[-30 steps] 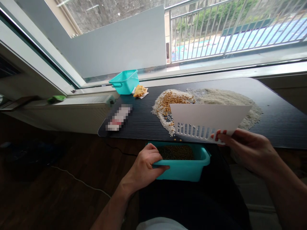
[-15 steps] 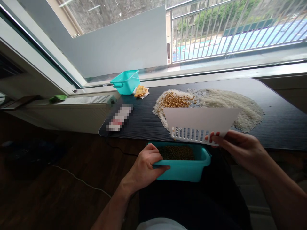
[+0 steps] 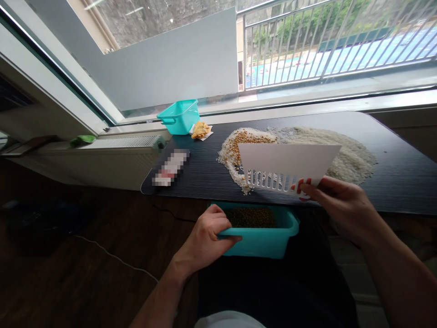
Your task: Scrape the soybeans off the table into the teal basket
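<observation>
In the head view, the left hand (image 3: 211, 234) is gripping the rim of a blue-green tub (image 3: 256, 243) by the near edge of the dark table (image 3: 205, 177). The right hand (image 3: 344, 207) is pinching one end of a white sheet with slots (image 3: 288, 159); I can't tell if it is touching the table. Lots of little round beans (image 3: 261, 216) are already sitting in the tub. More golden beans (image 3: 246, 135) are lying in the rice (image 3: 355, 157), so the sorting is looking unfinished.

white slotted scoop (image 3: 287, 158) and right hand (image 3: 344, 205) higher in view than half a second ago
</observation>
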A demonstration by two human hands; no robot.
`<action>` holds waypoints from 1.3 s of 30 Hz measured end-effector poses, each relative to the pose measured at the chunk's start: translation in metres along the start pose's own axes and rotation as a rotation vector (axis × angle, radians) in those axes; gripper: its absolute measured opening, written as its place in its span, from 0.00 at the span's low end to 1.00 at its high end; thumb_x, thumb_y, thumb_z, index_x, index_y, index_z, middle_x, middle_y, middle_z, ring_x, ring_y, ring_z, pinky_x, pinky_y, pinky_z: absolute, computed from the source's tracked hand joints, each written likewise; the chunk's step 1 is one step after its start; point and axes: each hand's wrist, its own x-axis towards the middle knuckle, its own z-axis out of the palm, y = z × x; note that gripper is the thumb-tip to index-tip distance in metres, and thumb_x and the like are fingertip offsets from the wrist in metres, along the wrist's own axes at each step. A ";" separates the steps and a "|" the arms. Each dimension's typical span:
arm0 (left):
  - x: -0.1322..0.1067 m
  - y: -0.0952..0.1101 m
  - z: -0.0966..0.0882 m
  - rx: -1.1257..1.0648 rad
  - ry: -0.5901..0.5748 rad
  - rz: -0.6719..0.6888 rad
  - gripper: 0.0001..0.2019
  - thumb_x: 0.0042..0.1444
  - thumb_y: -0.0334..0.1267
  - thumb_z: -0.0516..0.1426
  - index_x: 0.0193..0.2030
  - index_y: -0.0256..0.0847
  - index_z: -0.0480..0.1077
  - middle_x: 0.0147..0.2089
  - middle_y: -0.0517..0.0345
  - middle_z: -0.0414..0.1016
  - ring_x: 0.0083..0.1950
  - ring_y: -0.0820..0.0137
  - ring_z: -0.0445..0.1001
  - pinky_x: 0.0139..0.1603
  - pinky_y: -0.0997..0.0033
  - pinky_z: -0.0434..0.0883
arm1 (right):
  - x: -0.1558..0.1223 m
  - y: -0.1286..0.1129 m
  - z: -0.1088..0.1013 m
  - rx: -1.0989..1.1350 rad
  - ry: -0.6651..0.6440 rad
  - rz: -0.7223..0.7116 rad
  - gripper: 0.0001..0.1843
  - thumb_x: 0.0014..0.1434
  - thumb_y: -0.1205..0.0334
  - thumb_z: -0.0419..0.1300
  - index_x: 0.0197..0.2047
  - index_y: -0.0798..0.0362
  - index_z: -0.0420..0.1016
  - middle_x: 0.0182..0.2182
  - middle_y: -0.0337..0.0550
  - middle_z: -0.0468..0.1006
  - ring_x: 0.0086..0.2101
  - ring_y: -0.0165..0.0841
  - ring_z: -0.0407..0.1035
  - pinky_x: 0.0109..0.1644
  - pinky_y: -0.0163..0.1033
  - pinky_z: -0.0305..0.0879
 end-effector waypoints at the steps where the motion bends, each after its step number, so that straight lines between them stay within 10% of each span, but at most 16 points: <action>1: 0.000 0.000 0.000 0.000 0.003 0.001 0.22 0.56 0.27 0.72 0.22 0.43 0.63 0.25 0.61 0.73 0.38 0.64 0.74 0.37 0.67 0.73 | 0.000 0.001 -0.001 -0.010 -0.014 -0.011 0.27 0.41 0.30 0.79 0.31 0.45 0.90 0.31 0.43 0.88 0.32 0.40 0.79 0.44 0.51 0.82; 39: 0.001 0.001 -0.001 0.002 0.030 -0.004 0.23 0.53 0.25 0.73 0.22 0.42 0.63 0.25 0.62 0.72 0.38 0.65 0.74 0.38 0.70 0.72 | 0.007 0.001 0.018 0.025 -0.213 0.012 0.35 0.36 0.21 0.77 0.30 0.45 0.90 0.31 0.45 0.90 0.34 0.43 0.85 0.46 0.47 0.85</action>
